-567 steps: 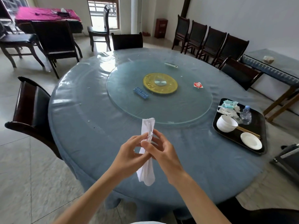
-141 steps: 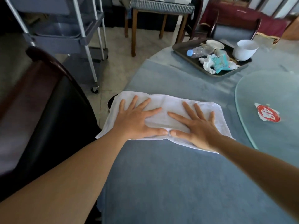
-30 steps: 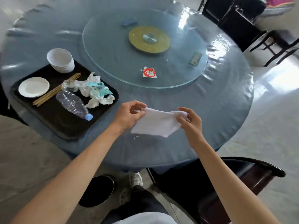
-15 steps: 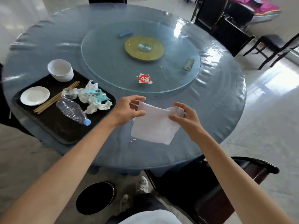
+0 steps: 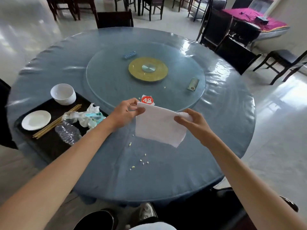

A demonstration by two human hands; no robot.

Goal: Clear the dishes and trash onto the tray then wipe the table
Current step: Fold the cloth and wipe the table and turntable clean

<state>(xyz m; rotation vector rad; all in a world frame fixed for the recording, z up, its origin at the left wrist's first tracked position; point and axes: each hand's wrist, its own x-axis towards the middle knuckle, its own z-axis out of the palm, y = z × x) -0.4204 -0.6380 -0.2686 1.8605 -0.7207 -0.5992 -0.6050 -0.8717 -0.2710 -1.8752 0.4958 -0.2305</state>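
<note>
White cloth: held at frame centre, above table.
Left hand: cloth corner pinched.
Right hand: opposite corner pinched.

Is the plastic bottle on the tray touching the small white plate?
Apart. The head view shows the plastic bottle lying right of the chopsticks, with the small white plate on their other side and bare tray between.

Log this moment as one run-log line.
phase: wiping prep | left hand: pinches white cloth | right hand: pinches cloth | tray: loaded | crumbs: on table
</note>
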